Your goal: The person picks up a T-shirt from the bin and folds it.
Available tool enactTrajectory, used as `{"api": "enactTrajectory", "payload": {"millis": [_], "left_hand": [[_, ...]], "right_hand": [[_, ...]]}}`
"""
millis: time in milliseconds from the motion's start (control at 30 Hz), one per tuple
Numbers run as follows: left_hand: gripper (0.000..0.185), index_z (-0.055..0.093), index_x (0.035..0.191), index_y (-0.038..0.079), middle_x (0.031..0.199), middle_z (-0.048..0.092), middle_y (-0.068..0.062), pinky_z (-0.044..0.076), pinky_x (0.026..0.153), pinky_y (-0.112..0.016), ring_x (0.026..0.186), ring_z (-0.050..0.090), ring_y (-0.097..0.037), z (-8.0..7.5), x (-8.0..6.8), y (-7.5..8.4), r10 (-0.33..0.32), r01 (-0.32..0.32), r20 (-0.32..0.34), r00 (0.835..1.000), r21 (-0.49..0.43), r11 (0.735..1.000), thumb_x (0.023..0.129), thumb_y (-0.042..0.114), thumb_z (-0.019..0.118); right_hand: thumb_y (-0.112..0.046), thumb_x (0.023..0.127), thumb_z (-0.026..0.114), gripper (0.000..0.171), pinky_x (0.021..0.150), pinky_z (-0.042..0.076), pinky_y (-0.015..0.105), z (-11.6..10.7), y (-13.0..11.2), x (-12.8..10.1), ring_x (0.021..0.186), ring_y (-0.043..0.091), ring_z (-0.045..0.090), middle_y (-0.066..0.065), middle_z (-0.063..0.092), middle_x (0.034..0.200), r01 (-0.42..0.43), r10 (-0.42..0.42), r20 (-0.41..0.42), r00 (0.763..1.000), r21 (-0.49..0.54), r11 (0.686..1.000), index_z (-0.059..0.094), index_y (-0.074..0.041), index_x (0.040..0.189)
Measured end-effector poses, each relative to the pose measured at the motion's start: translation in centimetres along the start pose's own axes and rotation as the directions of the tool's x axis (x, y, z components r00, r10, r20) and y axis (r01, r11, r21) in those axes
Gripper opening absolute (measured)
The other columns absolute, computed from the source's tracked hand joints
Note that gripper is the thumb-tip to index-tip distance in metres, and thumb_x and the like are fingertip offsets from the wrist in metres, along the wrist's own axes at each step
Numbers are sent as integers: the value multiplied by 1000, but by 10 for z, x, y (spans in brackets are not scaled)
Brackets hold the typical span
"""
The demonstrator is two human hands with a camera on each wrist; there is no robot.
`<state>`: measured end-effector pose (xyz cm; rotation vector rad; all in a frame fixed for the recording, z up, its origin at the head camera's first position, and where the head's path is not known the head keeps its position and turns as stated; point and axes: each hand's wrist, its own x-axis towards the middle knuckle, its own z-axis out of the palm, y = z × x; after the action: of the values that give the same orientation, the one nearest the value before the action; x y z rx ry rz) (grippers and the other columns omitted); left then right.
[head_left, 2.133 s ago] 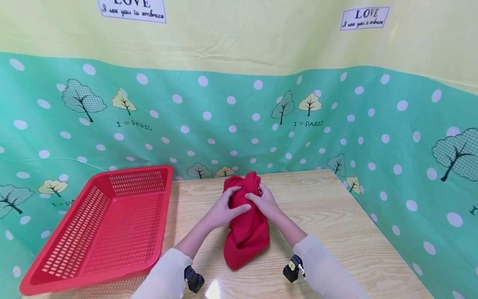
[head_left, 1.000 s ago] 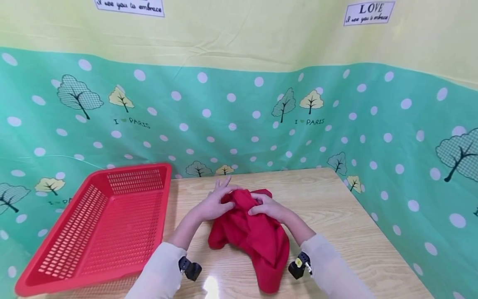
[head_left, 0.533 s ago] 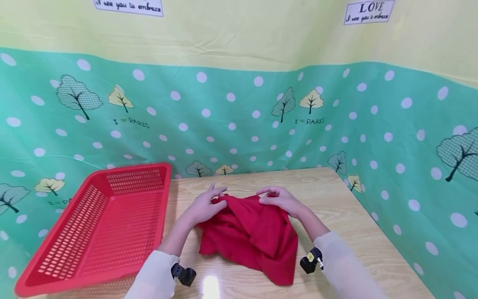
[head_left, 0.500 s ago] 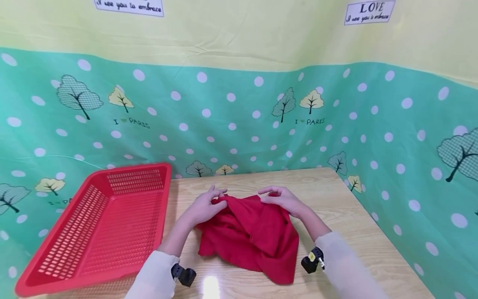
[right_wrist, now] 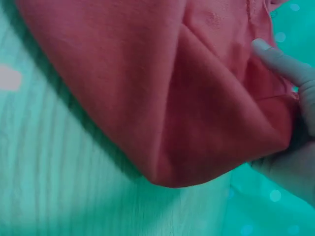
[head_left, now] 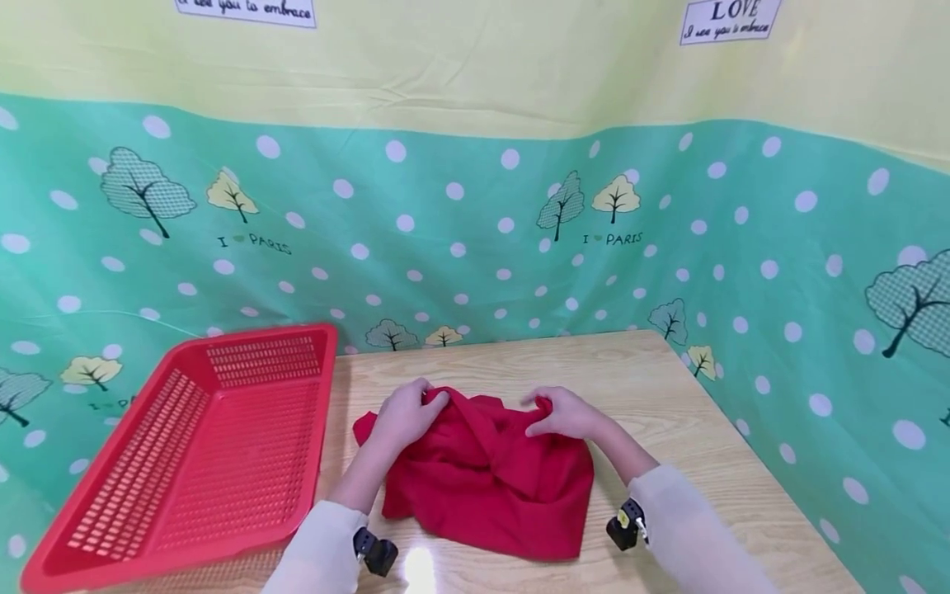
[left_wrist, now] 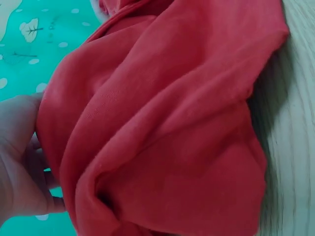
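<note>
A white sign [head_left: 728,21] at the upper right of the yellow backdrop read "LOVE", with "I see you to embrace" beneath. A second sign [head_left: 245,11] at upper left showed only "I see you to embrace". On the green curtain [head_left: 475,247], "I PARIS" was printed under the trees.

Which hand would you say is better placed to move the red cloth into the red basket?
Probably the left hand: it already grips the red cloth on the side nearest the red basket, which sits to the left. The right hand grips the far side.
</note>
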<state>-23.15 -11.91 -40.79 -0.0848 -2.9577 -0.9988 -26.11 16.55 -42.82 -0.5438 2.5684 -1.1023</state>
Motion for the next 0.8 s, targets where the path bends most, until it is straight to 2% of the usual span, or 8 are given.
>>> {"api": "enactTrajectory", "payload": {"millis": [133,233,367,533,600,667,733,800], "left_hand": [[37,46,62,14,53,41,1,36,72,-36,56,45,-16,-5,-5,-2,6,-6,6,1000,89,996,93,36,50],[44,38,53,16,47,34,3,36,68,-35,50,40,-15,-13,-10,-3,6,-8,14,1000,128,992,91,34,51],[49,33,49,17,45,26,5,31,54,-28,46,33,-13,-21,-15,-5,-14,10,33,999,134,991,88,37,55],[45,47,59,15,52,41,3,32,64,-30,54,43,-13,-18,-15,-12,-19,16,40,999,70,997,87,49,58],[42,57,71,15,62,52,2,34,69,-33,63,50,-13,-14,-15,-18,-29,26,87,996,40,999,84,54,60],[42,63,86,14,76,60,1,39,72,-34,73,54,-13,-10,-16,-23,-41,38,174,984,16,999,80,55,63],[44,65,96,14,86,63,0,43,73,-34,78,56,-14,-8,-18,-27,-51,51,261,964,7,999,77,54,68],[45,65,100,15,91,64,1,46,74,-34,82,56,-14,-6,-19,-29,-43,47,312,949,-4,999,74,51,72]], "right_hand": [[-19,79,72,16,62,42,24,-12,15,0,68,10,49,1,60,74,-1,-6,-112,994,-59,998,65,-6,84],[-19,82,68,17,65,42,25,-25,30,-5,70,10,51,2,60,77,-47,56,-207,977,49,998,62,-4,87],[-22,86,61,24,71,44,25,-44,49,-16,75,11,54,2,59,83,-141,196,-229,954,233,962,58,0,95],[-23,92,53,28,72,47,24,-58,71,-31,80,10,56,1,60,93,-255,349,-234,907,353,900,54,1,105],[-21,93,51,29,71,46,25,-59,79,-36,82,12,56,7,61,97,-296,389,-237,891,347,890,53,2,110],[-19,92,49,32,72,46,26,-60,86,-40,85,15,55,13,60,104,-330,414,-219,884,336,882,52,4,115],[-16,91,48,36,72,46,27,-60,91,-43,87,17,54,16,58,109,-344,422,-195,886,337,877,50,5,120],[-12,90,46,34,71,46,27,-60,95,-45,86,17,54,16,57,106,-330,420,-164,892,397,856,48,8,118]]}}
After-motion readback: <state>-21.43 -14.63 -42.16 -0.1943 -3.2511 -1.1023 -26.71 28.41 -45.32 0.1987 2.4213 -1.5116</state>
